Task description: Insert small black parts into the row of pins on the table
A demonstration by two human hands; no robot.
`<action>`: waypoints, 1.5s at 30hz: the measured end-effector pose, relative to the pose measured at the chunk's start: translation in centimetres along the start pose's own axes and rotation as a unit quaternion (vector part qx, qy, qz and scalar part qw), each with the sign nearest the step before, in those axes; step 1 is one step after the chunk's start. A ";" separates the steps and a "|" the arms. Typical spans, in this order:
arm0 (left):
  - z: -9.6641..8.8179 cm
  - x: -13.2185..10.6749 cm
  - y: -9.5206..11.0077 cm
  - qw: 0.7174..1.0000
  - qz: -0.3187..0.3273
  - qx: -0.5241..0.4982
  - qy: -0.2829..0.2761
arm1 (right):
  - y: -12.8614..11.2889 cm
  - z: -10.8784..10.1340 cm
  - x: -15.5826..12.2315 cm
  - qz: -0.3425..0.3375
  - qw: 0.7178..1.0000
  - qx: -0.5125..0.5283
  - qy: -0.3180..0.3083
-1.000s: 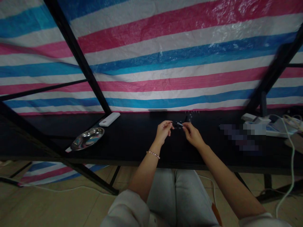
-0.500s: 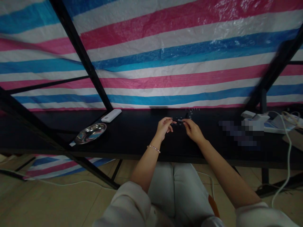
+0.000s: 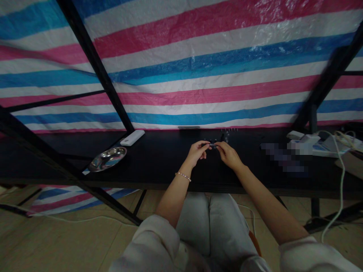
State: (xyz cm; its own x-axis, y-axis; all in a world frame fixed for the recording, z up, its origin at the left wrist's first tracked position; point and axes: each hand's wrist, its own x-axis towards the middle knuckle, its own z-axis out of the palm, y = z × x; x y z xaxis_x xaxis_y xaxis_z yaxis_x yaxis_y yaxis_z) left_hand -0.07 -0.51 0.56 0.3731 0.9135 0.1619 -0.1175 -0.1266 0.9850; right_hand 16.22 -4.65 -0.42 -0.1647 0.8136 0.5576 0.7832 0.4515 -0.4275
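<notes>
Over the black table (image 3: 159, 162), my left hand (image 3: 197, 152) and my right hand (image 3: 229, 154) meet fingertip to fingertip. Between them is a small dark piece with a greyish, shiny part (image 3: 212, 145), pinched by thumb and fingers from both sides; its kind is too small to make out. The remaining fingers of my left hand are curled. Just beyond my fingertips, several tiny grey pieces (image 3: 227, 136) lie or stand on the table. A small dark upright item (image 3: 222, 137) is among them.
On the left are a shiny metal dish (image 3: 107, 159) and a white oblong device (image 3: 132, 138). To the right, a power strip (image 3: 326, 149) with a white cable (image 3: 342, 181) lies near a blurred-out item (image 3: 283, 156). Black frame posts (image 3: 96, 64) and a striped sheet (image 3: 198, 75) stand behind.
My hands have come slightly closer together, and my left thumb now touches the small piece. The view has shifted a little.
</notes>
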 end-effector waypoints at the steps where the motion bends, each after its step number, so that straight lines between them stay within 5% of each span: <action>1: 0.0 0.0 0.0 1.000 0.000 -0.003 0.001 | 0.1 0.0 0.0 0.002 1.000 0.000 0.002; 12: 0.1 -0.1 0.0 1.000 -0.002 0.003 -0.022 | 0.1 -0.1 0.0 0.019 1.000 -0.003 -0.012; 28: 0.3 -0.3 0.2 0.999 -0.012 0.031 -0.020 | 0.0 1.0 0.1 -0.088 0.995 -0.020 0.037; 38: 0.1 -0.2 0.4 1.000 0.020 -0.005 0.023 | -0.1 0.6 0.1 -0.028 0.995 -0.051 0.081; 45: 0.0 -0.2 0.1 1.000 0.010 -0.004 -0.013 | 0.0 0.5 0.0 -0.049 0.994 -0.065 0.074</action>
State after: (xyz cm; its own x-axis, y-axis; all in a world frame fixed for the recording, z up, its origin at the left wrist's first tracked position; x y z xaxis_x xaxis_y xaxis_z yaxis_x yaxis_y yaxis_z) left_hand -0.10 -0.70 0.64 0.3937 0.9008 0.1831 -0.1321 -0.1417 0.9811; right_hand 15.92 -4.44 -0.78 -0.1610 0.7015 0.6942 0.8401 0.4666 -0.2767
